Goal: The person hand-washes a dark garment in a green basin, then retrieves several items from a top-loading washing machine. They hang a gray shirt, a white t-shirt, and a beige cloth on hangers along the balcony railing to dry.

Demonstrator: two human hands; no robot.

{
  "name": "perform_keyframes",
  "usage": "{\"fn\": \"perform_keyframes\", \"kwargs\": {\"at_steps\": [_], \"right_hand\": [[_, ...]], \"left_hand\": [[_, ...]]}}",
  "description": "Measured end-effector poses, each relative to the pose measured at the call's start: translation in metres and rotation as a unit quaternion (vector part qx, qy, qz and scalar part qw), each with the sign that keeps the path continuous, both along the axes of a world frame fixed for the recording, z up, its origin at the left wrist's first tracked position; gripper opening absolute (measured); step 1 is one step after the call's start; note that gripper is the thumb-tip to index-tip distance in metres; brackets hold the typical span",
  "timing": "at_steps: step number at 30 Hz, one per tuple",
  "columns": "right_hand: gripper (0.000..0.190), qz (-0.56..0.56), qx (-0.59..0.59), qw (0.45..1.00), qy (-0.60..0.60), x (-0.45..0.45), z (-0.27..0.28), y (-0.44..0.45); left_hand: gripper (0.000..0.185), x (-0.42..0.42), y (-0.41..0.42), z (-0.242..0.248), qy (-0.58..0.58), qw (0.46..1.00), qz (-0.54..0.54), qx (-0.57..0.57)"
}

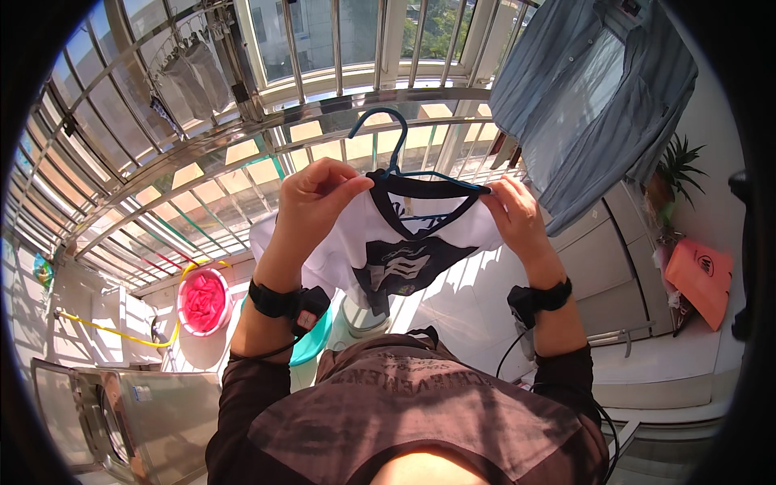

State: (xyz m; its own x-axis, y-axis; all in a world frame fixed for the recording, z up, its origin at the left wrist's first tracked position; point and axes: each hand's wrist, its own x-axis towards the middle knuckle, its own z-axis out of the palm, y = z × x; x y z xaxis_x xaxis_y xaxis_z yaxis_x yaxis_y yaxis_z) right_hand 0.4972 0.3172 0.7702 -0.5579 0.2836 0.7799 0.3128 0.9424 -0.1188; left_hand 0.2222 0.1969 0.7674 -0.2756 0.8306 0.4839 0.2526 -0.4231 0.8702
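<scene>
A white and black V-neck shirt (418,260) hangs in front of me on a dark blue clothes hanger (400,136). The hanger's hook rises above the collar, and its bar shows through the neck opening. My left hand (321,191) pinches the shirt at the left side of the black collar (418,187). At the collar's right end, my right hand (515,209) grips the cloth between thumb and fingers, close to the hanger's shoulder. The hanger's left arm is hidden by the fabric.
Metal window bars (339,48) run across the front. A blue-grey button shirt (594,97) hangs at upper right. On the floor stand a pink basin (227,303) with red cloth and a teal basin (315,339). An open front-loading washing machine (170,418) is at lower left.
</scene>
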Motion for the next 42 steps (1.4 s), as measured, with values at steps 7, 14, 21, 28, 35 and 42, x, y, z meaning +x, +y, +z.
{"fn": "perform_keyframes", "kwargs": {"at_steps": [7,14,21,28,35,42], "right_hand": [[0.016,-0.009,-0.045,0.999,-0.006,-0.006,0.02,-0.012],[0.015,-0.036,-0.093,0.994,0.051,0.024,0.036,-0.004],[0.021,-0.061,-0.244,0.967,-0.043,0.084,0.07,0.002],[0.016,-0.077,-0.178,0.98,0.049,0.121,0.055,0.007],[0.01,-0.13,-0.131,0.972,0.147,0.142,0.074,0.008],[0.013,-0.182,-0.059,0.957,0.219,0.157,0.155,0.041]], "left_hand": [[0.012,0.001,0.017,0.019,0.117,0.991,-0.063,0.029],[0.013,-0.028,0.027,0.018,0.229,0.968,-0.012,0.097],[0.009,-0.038,0.063,0.03,0.161,0.981,-0.003,0.11],[0.006,-0.022,0.096,0.048,0.163,0.98,-0.085,0.083],[0.007,-0.016,0.132,0.063,0.241,0.96,-0.06,0.13],[0.06,-0.029,0.148,0.01,0.197,0.974,0.101,0.038]]}}
